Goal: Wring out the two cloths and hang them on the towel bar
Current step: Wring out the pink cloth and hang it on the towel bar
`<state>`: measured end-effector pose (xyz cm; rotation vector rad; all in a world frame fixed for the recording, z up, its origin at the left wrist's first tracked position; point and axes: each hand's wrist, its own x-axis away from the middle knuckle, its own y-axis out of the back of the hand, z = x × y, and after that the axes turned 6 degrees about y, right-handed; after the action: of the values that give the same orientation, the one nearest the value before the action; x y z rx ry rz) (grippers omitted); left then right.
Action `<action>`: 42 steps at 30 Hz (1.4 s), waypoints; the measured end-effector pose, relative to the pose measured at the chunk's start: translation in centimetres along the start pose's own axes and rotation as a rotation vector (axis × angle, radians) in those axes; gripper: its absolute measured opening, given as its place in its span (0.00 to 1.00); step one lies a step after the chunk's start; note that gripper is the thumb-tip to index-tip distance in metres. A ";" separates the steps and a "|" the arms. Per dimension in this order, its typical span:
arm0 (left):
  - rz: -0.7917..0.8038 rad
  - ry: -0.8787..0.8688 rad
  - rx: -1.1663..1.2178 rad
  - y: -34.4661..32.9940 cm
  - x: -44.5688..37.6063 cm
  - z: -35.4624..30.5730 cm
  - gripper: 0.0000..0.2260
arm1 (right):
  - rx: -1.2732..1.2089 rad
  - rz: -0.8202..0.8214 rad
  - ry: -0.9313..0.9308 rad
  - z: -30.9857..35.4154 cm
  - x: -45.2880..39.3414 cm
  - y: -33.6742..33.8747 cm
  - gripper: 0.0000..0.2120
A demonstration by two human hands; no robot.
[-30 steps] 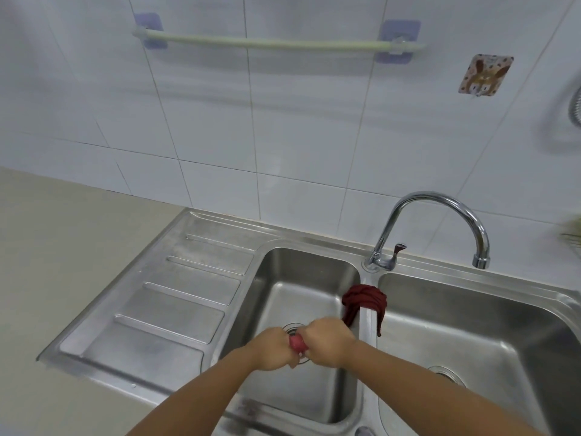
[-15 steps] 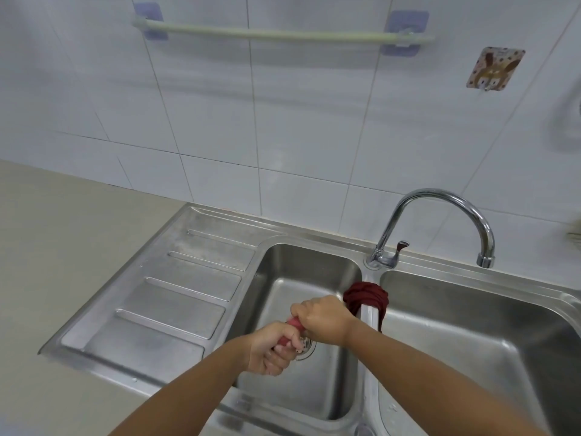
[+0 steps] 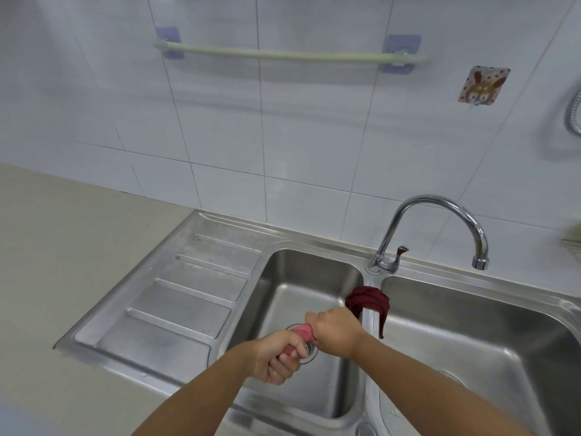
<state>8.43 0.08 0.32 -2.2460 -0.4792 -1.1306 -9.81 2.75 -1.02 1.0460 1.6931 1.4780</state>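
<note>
Over the left basin of the steel sink (image 3: 371, 347), my left hand (image 3: 276, 357) and my right hand (image 3: 336, 332) both grip a pink cloth (image 3: 303, 333) rolled into a tight twist; only a short stretch shows between the fists. A dark red cloth (image 3: 367, 302) lies bunched over the divider between the two basins, just behind my right hand. The pale green towel bar (image 3: 283, 55) is mounted high on the tiled wall and carries nothing.
A chrome tap (image 3: 440, 212) arches over the right basin. The ribbed drainboard (image 3: 176, 297) lies left of the basins, with beige counter (image 3: 63, 247) beyond. A patterned wall hook (image 3: 482, 86) sits right of the bar, a metal hose (image 3: 575, 111) at the far right.
My left hand has dropped lower and rolled under while the right stayed above, twisting the pink cloth further. The dark red cloth has not moved.
</note>
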 end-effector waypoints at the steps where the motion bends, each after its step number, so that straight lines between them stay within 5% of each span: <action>1: -0.006 -0.003 -0.003 -0.2 0.1 0.1 0.15 | -0.037 -0.005 -0.002 0.2 0.1 0.3 0.13; 3: -0.090 -0.025 -0.047 -0.6 0.4 0.2 0.15 | -0.114 0.026 -0.047 0.6 0.2 0.6 0.11; 7: -0.546 -0.180 -0.390 -0.8 0.3 0.7 0.09 | -0.238 0.073 -0.141 1.2 0.5 1.5 0.15; 12: -0.798 -0.320 -0.664 0.8 -0.2 1.6 0.07 | -0.849 0.093 -0.319 1.7 0.9 1.8 0.24; 19: -0.928 -0.434 -0.610 0.2 0.3 1.7 0.27 | -1.321 -0.249 -0.620 1.6 1.7 4.0 0.10; 25: -0.835 -0.656 -0.443 -2.0 1.0 0.2 0.06 | -1.295 -0.363 -0.596 2.1 2.6 4.3 0.07; 30: -0.898 -0.682 -0.488 -2.1 1.4 0.2 0.07 | -1.277 -0.372 -0.678 1.6 3.9 4.5 0.18; 34: -0.976 -0.686 -0.448 -2.0 2.1 0.0 0.05 | -1.382 -0.417 -0.771 1.1 4.3 5.1 0.10; 42: -1.015 -0.734 -0.393 -2.5 3.4 -0.9 0.05 | -1.290 -0.466 -0.804 1.0 3.6 5.8 0.09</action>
<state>8.50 1.59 4.34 -2.7867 -2.0032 -0.7749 -9.74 6.64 4.69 0.3410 0.1965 1.1899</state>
